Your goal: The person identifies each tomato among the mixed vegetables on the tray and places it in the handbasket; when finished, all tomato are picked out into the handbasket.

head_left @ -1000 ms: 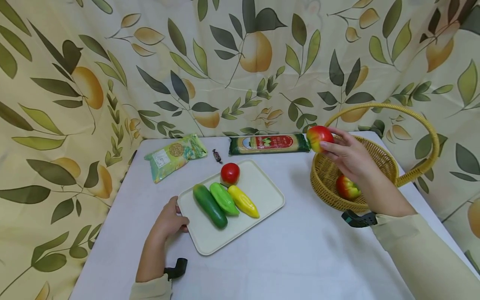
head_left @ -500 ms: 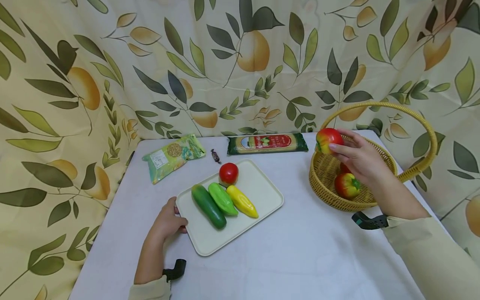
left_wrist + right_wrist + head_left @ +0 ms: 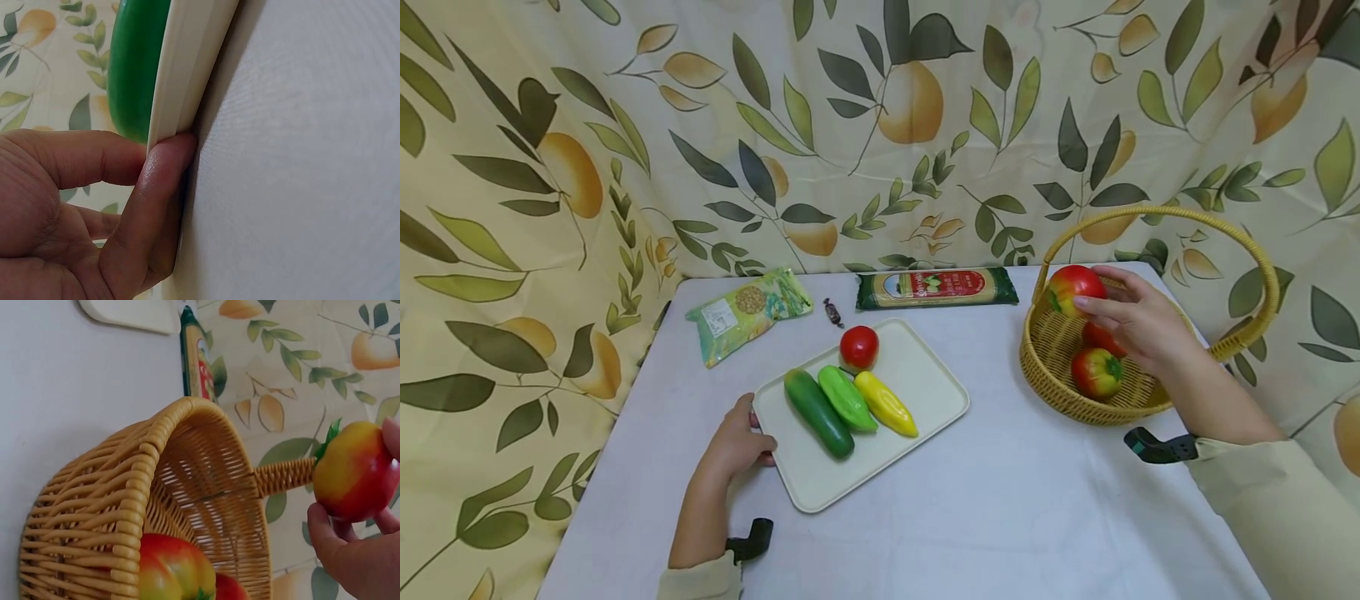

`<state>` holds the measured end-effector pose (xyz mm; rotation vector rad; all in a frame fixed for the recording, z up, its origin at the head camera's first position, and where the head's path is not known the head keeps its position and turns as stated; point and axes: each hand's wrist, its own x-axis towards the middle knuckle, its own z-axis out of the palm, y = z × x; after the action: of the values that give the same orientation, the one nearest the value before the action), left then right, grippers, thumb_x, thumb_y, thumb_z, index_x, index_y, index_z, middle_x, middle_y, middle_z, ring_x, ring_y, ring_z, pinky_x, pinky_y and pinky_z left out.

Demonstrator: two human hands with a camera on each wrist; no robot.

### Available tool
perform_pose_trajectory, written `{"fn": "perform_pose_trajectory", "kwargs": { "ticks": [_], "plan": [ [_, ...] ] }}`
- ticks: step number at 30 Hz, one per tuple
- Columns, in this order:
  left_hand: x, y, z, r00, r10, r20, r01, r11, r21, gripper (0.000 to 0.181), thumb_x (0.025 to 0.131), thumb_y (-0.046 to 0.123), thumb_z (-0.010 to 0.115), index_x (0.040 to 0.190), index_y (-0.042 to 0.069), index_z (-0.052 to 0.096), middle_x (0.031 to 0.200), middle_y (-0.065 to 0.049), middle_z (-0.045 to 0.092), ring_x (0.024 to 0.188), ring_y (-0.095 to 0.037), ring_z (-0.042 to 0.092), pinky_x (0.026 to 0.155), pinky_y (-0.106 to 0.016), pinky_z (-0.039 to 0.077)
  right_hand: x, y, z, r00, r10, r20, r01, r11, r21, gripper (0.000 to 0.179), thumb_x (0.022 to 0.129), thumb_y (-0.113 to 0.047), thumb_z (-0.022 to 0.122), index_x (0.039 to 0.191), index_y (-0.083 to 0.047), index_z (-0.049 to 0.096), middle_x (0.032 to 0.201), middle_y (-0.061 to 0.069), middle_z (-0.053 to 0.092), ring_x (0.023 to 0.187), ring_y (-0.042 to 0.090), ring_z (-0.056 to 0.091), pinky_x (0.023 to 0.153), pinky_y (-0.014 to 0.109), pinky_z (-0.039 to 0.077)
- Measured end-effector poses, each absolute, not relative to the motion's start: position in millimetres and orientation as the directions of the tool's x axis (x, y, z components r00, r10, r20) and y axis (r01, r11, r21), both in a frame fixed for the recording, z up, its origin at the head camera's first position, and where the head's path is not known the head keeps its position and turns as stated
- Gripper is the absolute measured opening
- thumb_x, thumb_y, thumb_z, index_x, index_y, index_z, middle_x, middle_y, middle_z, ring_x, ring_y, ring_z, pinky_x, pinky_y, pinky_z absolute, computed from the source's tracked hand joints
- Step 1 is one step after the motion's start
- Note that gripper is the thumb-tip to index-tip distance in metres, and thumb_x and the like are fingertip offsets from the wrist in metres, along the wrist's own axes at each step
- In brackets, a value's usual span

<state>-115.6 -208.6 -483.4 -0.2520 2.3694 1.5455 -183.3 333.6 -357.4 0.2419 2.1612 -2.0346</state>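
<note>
My right hand (image 3: 1150, 325) holds a glossy red-and-yellow fruit (image 3: 1075, 287) with a green stem between thumb and fingers, above the wicker basket (image 3: 1048, 392). In the right wrist view this fruit (image 3: 356, 472) is raised clear of the rim, near the handle. Two similar fruits lie inside; the nearer fruit (image 3: 1096, 372) shows its green stem. My left hand (image 3: 737, 437) pinches the left edge of a cream tray (image 3: 925, 387), thumb at the rim and fingers at the underside. On the tray are a cucumber (image 3: 818, 412), a green pepper (image 3: 847, 398), a yellow pepper (image 3: 887, 403) and a tomato (image 3: 860, 347).
Behind the tray lie a green snack bag (image 3: 750, 315), a small wrapped candy (image 3: 832, 312) and a long green package (image 3: 936, 287). A tall handle (image 3: 1266, 267) arches over the basket. Patterned cloth (image 3: 880, 192) hangs along the table's back and left.
My right hand has moved the fruit rightward and slightly down, from the basket's left rim to over its opening. My left hand stays on the tray.
</note>
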Motion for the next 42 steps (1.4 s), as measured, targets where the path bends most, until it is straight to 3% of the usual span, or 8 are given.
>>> {"fn": "perform_pose_trajectory", "kwargs": {
  "ticks": [10, 15, 21, 27, 29, 32, 36, 42],
  "plan": [
    [-116, -209, -483, -0.942, 0.020, -0.336, -0.300, 0.403, 0.865, 0.066, 0.074, -0.015, 0.061, 0.136, -0.003, 0.039, 0.104, -0.020, 0.047, 0.058, -0.023, 0.067, 0.057, -0.037, 0.062, -183, 345, -357, -0.973, 0.023, -0.231, 0.232, 0.130, -0.964, 0.073, 0.091, -0.022, 0.075, 0.152, -0.024, 0.034, 0.128, -0.006, 0.041, 0.111, 0.009, 0.052, 0.086, 0.017, 0.056],
    [-116, -209, -484, -0.942, 0.017, -0.335, -0.301, 0.399, 0.866, 0.065, 0.074, -0.016, 0.061, 0.134, -0.003, 0.040, 0.103, -0.020, 0.048, 0.057, -0.024, 0.067, 0.057, -0.037, 0.062, -182, 352, -358, -0.970, 0.054, -0.237, 0.243, 0.274, -0.930, 0.080, 0.090, -0.035, 0.074, 0.156, -0.026, 0.029, 0.142, 0.003, 0.035, 0.113, 0.010, 0.046, 0.089, 0.017, 0.054],
    [-116, -209, -484, -0.939, 0.017, -0.344, -0.308, 0.403, 0.862, 0.066, 0.076, -0.015, 0.061, 0.136, -0.003, 0.039, 0.105, -0.021, 0.048, 0.058, -0.023, 0.067, 0.057, -0.037, 0.062, -179, 360, -359, -0.973, 0.067, -0.223, 0.228, 0.460, -0.858, 0.094, 0.090, -0.047, 0.071, 0.161, -0.017, 0.018, 0.158, 0.024, 0.019, 0.131, 0.034, 0.034, 0.081, 0.014, 0.053],
    [-116, -210, -484, -0.937, 0.017, -0.348, -0.313, 0.395, 0.864, 0.067, 0.075, -0.015, 0.060, 0.137, -0.003, 0.038, 0.106, -0.021, 0.048, 0.059, -0.023, 0.067, 0.058, -0.037, 0.063, -176, 366, -358, -0.969, 0.076, -0.233, 0.238, 0.533, -0.812, 0.097, 0.091, -0.042, 0.072, 0.161, -0.009, 0.014, 0.159, 0.031, 0.018, 0.138, 0.053, 0.024, 0.071, 0.013, 0.049],
    [-116, -210, -485, -0.938, 0.017, -0.345, -0.310, 0.398, 0.863, 0.066, 0.075, -0.015, 0.060, 0.136, -0.003, 0.039, 0.106, -0.021, 0.048, 0.059, -0.023, 0.067, 0.058, -0.037, 0.063, -174, 368, -357, -0.967, 0.079, -0.241, 0.244, 0.552, -0.797, 0.096, 0.091, -0.040, 0.072, 0.161, -0.008, 0.014, 0.158, 0.032, 0.018, 0.138, 0.054, 0.024, 0.073, 0.016, 0.051],
    [-116, -209, -485, -0.939, 0.017, -0.345, -0.309, 0.403, 0.861, 0.067, 0.074, -0.015, 0.061, 0.136, -0.003, 0.039, 0.106, -0.021, 0.048, 0.059, -0.023, 0.067, 0.058, -0.036, 0.062, -172, 370, -358, -0.966, 0.078, -0.247, 0.247, 0.571, -0.783, 0.096, 0.091, -0.040, 0.072, 0.160, -0.007, 0.013, 0.158, 0.033, 0.017, 0.138, 0.055, 0.023, 0.090, 0.039, 0.056],
    [-116, -209, -484, -0.936, 0.017, -0.352, -0.314, 0.411, 0.856, 0.069, 0.075, -0.014, 0.061, 0.139, -0.003, 0.037, 0.107, -0.021, 0.048, 0.059, -0.023, 0.067, 0.059, -0.036, 0.062, -170, 375, -358, -0.963, 0.074, -0.260, 0.252, 0.590, -0.767, 0.096, 0.092, -0.041, 0.071, 0.160, -0.006, 0.013, 0.158, 0.034, 0.016, 0.137, 0.056, 0.023, 0.106, 0.066, 0.041],
    [-116, -210, -484, -0.938, 0.018, -0.347, -0.305, 0.433, 0.848, 0.069, 0.075, -0.013, 0.062, 0.138, -0.003, 0.037, 0.107, -0.021, 0.049, 0.060, -0.023, 0.067, 0.060, -0.035, 0.061, -166, 382, -360, -0.956, 0.062, -0.286, 0.265, 0.596, -0.758, 0.099, 0.092, -0.041, 0.071, 0.159, -0.002, 0.010, 0.158, 0.036, 0.014, 0.137, 0.057, 0.022, 0.107, 0.070, 0.037]
  ]
}}
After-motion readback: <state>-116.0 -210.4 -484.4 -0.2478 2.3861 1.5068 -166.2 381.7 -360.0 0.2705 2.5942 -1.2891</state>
